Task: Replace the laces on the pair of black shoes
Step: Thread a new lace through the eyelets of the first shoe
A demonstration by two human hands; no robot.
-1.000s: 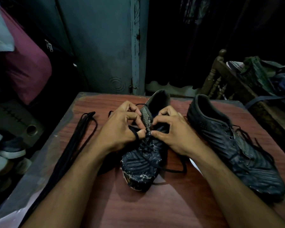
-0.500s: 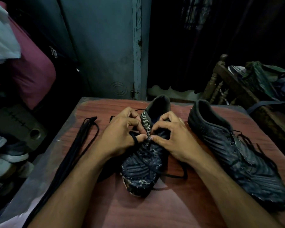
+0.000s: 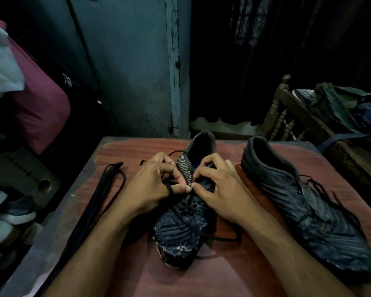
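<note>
Both hands met over the near black shoe (image 3: 180, 236) at the table's (image 3: 223, 281) middle. The left hand (image 3: 152, 187), lace (image 3: 170, 189) looped around its thumb, and the right hand (image 3: 221, 189) curled their fingers, pinching lace at the striped tongue (image 3: 184, 168). The second shoe (image 3: 304, 211) lay right.

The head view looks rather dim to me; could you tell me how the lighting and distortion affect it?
Head view: dim and bluish, the background almost black; both hands, left and right, on the middle shoe stay readable; wide-angle bending stretches the right shoe.

- The left hand (image 3: 154, 187) and right hand (image 3: 221, 189) cover the near shoe's (image 3: 180, 239) eyelets (which hole, cannot tell).
- Beside the left hand, the spare laces (image 3: 99, 202) run off the bottom edge.
</note>
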